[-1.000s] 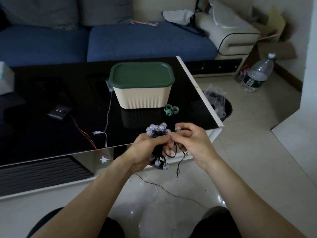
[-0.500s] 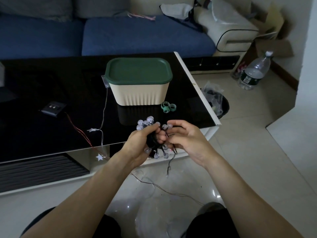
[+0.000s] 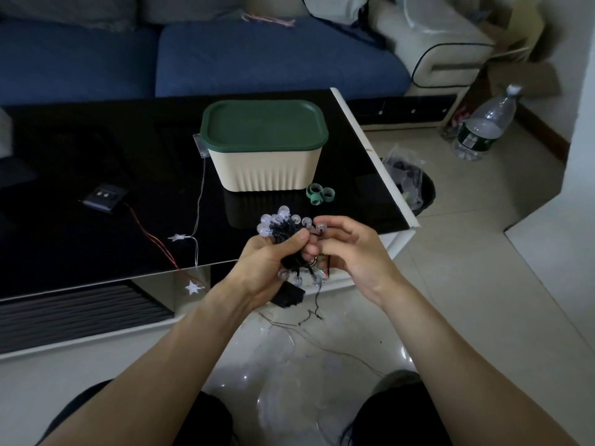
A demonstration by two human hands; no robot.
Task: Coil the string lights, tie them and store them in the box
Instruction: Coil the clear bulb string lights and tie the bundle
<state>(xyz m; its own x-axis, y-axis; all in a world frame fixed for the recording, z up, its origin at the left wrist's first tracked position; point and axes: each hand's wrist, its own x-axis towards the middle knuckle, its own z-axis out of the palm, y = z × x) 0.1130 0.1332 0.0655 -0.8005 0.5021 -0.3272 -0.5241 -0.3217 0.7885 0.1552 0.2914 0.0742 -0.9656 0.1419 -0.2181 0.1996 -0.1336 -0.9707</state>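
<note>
A coiled bundle of string lights, black wire with clear round bulbs, is gripped in my left hand over the table's front edge. Bulbs stick out above and below the fist, and a black plug block hangs under it. My right hand pinches the wire at the bundle's right side, fingers curled. A short loose wire end dangles below. The cream box with its green lid on stands on the black table just beyond. Green ties lie by the box's right corner.
A star string light with clear wire and a small battery pack with red wire lie on the table at the left. Thin wires trail on the tiled floor. A bin, a water bottle and a blue sofa surround the table.
The loose wire tail has grown shorter as my right hand worked it round the bundle. Both hands stay together at the table's front edge.
</note>
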